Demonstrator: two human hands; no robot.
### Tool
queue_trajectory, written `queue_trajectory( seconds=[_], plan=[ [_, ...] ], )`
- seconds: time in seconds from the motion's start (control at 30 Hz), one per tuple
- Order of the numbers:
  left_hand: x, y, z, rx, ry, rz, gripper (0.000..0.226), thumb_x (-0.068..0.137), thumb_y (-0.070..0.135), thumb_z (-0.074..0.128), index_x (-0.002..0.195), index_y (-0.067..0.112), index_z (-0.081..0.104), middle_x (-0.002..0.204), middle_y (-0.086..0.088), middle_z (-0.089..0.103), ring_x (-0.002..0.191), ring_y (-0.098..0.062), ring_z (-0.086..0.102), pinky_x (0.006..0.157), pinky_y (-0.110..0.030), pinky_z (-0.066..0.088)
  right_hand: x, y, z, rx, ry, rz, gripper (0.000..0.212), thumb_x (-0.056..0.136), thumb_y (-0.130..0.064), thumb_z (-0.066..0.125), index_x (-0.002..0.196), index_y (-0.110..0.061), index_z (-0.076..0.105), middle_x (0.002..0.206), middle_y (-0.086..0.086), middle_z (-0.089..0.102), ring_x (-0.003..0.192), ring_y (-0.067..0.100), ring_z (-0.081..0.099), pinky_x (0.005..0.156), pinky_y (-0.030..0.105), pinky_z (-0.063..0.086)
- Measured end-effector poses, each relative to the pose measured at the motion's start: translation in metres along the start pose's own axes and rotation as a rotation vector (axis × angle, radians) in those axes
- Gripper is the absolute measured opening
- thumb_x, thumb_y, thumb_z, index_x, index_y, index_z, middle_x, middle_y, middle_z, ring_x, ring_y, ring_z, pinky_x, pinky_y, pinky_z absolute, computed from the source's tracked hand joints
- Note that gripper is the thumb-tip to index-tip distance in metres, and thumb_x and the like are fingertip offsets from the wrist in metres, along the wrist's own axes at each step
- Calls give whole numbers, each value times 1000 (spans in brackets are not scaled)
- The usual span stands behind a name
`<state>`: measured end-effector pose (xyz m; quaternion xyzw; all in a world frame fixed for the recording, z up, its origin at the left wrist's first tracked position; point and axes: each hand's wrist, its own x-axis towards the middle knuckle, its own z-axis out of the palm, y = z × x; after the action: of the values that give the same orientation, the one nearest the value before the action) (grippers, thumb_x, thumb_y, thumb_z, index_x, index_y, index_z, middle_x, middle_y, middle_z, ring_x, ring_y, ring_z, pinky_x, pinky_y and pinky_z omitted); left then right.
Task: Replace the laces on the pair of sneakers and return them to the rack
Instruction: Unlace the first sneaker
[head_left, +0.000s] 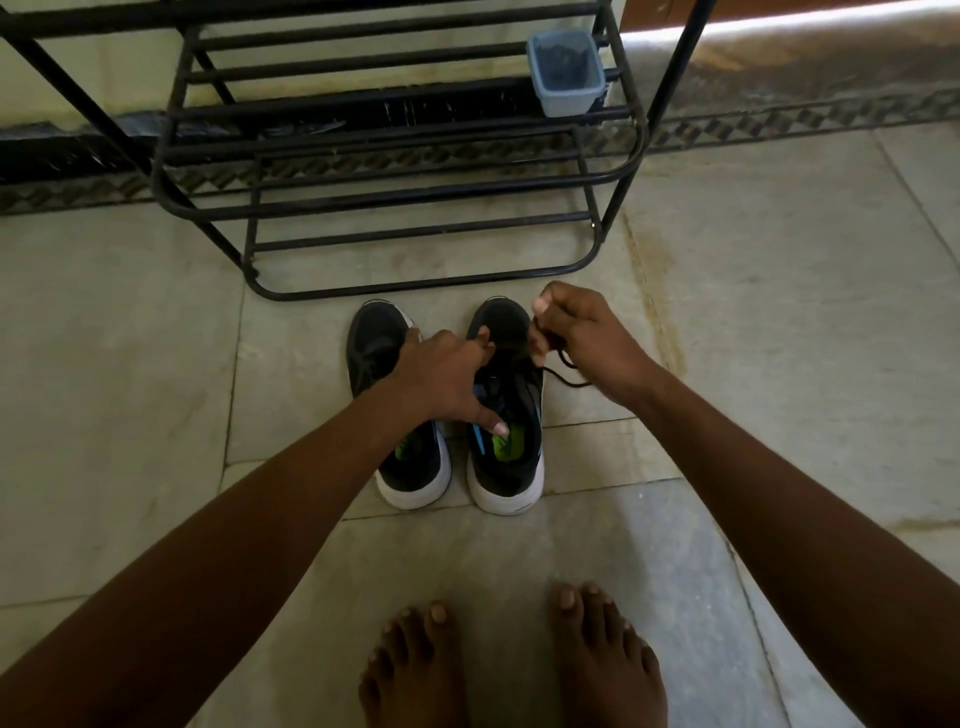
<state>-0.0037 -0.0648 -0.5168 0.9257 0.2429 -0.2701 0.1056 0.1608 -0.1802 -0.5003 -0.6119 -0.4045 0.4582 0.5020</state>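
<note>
From the head camera, the pair of black sneakers with white soles stands side by side on the tiled floor, toes pointing at the black metal shoe rack, which is the landmark here. The left sneaker and the right sneaker sit just in front of the rack's lowest bar, near it but not touching, heels toward the person.

The left hand lies across the right sneaker, fingers spread over its tongue area and the thumb reaching down into the shoe opening, above the green insole; it presses on the shoe rather than wrapping anything. The right hand hovers at the right sneaker's outer side, on the side farther from the left sneaker, and pinches a dark lace between thumb and curled fingers. A loose loop of that lace hangs below the hand, beside the shoe and over the floor.

On the rack's right end, on an upper bar, stands a small blue plastic tub. Nearer the camera than the sneakers, well away from the rack, two bare feet rest on the floor.
</note>
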Motion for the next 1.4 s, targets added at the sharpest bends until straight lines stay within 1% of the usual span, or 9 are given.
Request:
queue_trajectory(
  seconds=[0.1,0.3,0.4,0.63,0.77,1.0,1.17,1.3,1.4],
  plan=[
    [-3,1,-2,4,-7,1,122,65,87,68,161,26,25,171,1,17,143,-33,39,118,-68,23,1,3,6,56,81,5,31,109,-10,40,79,-11,41,57,-9,39,52,9,36,51,26,34],
    [-4,1,-4,10,-7,-3,122,65,87,68,162,26,23,172,1,12,145,-33,36,118,-66,24,-7,11,3,256,319,37,32,106,-17,50,76,-16,41,56,-5,32,48,10,28,47,25,31],
    [-4,0,-1,-11,-7,-4,124,65,87,68,162,25,22,172,2,10,145,-34,35,118,-66,24,-10,25,-17,26,373,109,27,100,-22,63,79,-14,48,54,0,39,47,15,32,50,26,32],
    [-3,1,0,2,1,-11,125,64,89,65,162,26,21,172,2,13,144,-34,37,119,-64,25,-17,36,-32,-662,29,11,24,77,-42,86,77,-20,74,62,-2,68,49,5,48,56,21,40],
    [-5,2,-1,8,-11,-13,124,66,88,66,162,25,20,172,3,10,145,-35,35,118,-64,25,-8,27,-33,-902,-232,-97,9,87,-23,78,90,-16,82,84,-2,76,63,0,55,71,32,52],
    [-5,4,-3,2,-16,-22,123,66,89,65,162,26,22,171,1,14,143,-35,37,117,-63,28,-8,26,-4,-183,66,112,27,106,-16,48,96,7,60,97,24,66,90,27,65,82,31,52],
    [-6,5,-1,18,1,-26,123,66,88,65,162,25,21,172,1,11,143,-35,36,117,-62,28,-6,7,-6,541,372,183,21,104,-3,34,90,-11,48,61,4,42,50,19,41,67,38,55],
    [-5,2,-3,-21,-7,-10,124,65,89,66,162,25,23,172,2,13,144,-34,34,116,-60,31,8,-11,-52,69,474,138,23,105,-21,53,85,-9,56,63,4,54,57,24,59,70,44,64],
    [-10,-4,-7,-394,34,-31,110,62,81,76,154,28,45,165,3,34,144,-25,40,116,-50,38,3,-1,-61,-359,359,316,45,97,-40,66,85,3,65,79,16,69,75,26,72,73,43,64]
  ],
)
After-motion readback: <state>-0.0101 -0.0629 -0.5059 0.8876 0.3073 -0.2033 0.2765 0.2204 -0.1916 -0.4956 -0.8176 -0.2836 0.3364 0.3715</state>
